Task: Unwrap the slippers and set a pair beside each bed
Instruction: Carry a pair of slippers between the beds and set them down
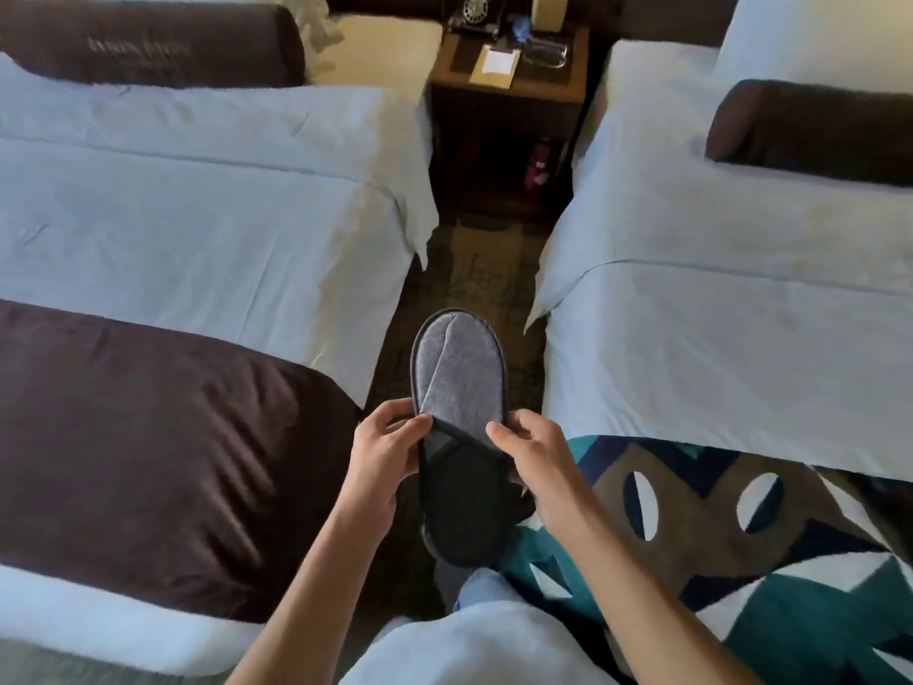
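Two hands hold a grey slipper (pixel 457 383) in the air over the narrow strip of carpet (pixel 486 274) between the two beds. The left hand (pixel 383 454) pinches the slipper's left edge, thumb on top and the fingers curled under, and the right hand (pixel 531 459) grips the right edge in the same way. A darker shape hangs below the grey one (probably the second slipper of the pair, lying sole up, but this cannot be told for sure). No wrapping is visible on them, so the unwrapping seems to be finished for this pair, and the step in hand looks like separating or opening the pair before it goes down.

The left bed (pixel 197 229) has a brown runner (pixel 163 442) across its foot, and the right bed (pixel 716 309) carries a patterned throw (pixel 741 561) near the person. A nightstand (pixel 506 106) stands at the far end of the gap.

The next move probably calls for lowering the slippers to the carpet just beside one bed, side by side and flat. The gap is narrow, so the person needs to bend down.
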Motion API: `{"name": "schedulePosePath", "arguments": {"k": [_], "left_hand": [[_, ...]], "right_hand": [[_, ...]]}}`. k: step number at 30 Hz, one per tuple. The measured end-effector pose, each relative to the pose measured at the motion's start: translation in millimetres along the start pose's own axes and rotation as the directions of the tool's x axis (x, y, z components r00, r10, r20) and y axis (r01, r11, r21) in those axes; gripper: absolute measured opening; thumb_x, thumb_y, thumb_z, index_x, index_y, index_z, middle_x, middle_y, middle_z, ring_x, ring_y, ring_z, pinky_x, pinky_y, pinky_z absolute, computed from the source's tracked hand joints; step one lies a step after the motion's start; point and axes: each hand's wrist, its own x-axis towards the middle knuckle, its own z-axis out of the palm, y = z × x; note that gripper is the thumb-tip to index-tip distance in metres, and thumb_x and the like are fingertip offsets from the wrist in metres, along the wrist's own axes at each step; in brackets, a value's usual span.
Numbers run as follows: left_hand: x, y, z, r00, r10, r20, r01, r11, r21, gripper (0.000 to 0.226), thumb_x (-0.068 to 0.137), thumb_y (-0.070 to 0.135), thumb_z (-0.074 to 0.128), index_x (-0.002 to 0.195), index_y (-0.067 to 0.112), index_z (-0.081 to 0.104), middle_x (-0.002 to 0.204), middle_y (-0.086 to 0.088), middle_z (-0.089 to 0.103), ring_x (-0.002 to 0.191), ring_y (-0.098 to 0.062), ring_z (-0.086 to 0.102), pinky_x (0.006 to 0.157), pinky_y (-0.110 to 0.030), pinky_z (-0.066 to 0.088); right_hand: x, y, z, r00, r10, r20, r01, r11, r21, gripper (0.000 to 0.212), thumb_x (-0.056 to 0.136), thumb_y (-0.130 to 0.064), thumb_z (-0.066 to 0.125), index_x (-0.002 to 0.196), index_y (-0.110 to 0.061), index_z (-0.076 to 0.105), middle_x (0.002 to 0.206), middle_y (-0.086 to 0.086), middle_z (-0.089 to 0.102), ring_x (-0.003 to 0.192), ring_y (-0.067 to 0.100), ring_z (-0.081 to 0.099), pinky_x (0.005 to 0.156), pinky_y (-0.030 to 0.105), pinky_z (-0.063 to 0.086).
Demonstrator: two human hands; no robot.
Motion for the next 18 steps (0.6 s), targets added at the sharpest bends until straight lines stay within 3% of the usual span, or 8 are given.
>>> {"name": "schedulePosePath", "arguments": {"k": [3,7,13,18], "left_hand": [[48,31,16,1.000,-0.010,0.021,0.010,1.000,0.011,0.022,0.087,0.009,0.066,0.109,0.010,0.066,0.073,-0.002,0.070,0.071,-0.019,0.066,0.061,-0.032,0.055],[109,67,35,0.995,-0.040,0.090,0.038,0.999,0.019,0.022,0.088,0.006,0.065,0.109,0.007,0.064,0.064,0.002,0.068,0.056,-0.010,0.065,0.053,-0.026,0.053],[212,105,56,0.983,-0.078,0.165,0.065,0.995,0.080,0.016,0.088,0.009,0.065,0.104,0.010,0.067,0.081,-0.008,0.075,0.074,-0.021,0.073,0.068,-0.037,0.058],[307,118,74,0.970,-0.104,0.219,0.067,0.984,0.167,0.016,0.088,0.012,0.065,0.103,0.014,0.067,0.090,-0.013,0.074,0.082,-0.026,0.072,0.077,-0.043,0.059]], "right_hand": [[39,-38,-6,1.000,-0.006,-0.020,0.006,1.000,-0.015,0.022,0.091,-0.038,0.059,0.089,-0.017,0.066,0.095,0.008,0.071,0.095,0.025,0.067,0.088,0.044,0.058],[92,-79,-11,0.997,-0.019,-0.080,0.019,1.000,0.003,0.029,0.092,-0.035,0.058,0.096,-0.007,0.066,0.099,0.021,0.069,0.095,0.033,0.065,0.087,0.048,0.055],[186,-118,-8,0.986,0.006,-0.169,0.004,0.998,0.059,0.007,0.093,-0.031,0.059,0.097,-0.026,0.059,0.101,-0.002,0.065,0.093,0.011,0.062,0.085,0.032,0.057],[273,-134,-4,0.964,0.034,-0.264,-0.016,0.998,0.069,0.024,0.092,-0.030,0.061,0.114,-0.020,0.059,0.111,0.001,0.065,0.102,0.017,0.062,0.072,0.020,0.053]]}}
